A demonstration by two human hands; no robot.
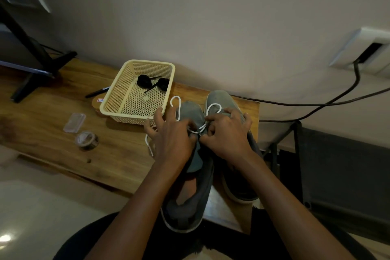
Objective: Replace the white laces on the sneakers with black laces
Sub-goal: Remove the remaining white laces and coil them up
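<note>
Single view, head-worn, wide-angle, facing forward and steeply down.

The camera sits above and behind the person's forearms, which rise from the bottom edge. The left hand (171,139) and right hand (228,135) meet at the white lace (200,129) on the grey sneakers (191,112), just below frame centre and close to the lens. The wooden table (52,116) crosses mid-frame at a slant. The cream basket (118,88) lies just beyond the hands, and the wall (211,17) fills the upper half. Straight lines bow toward the edges.
</note>
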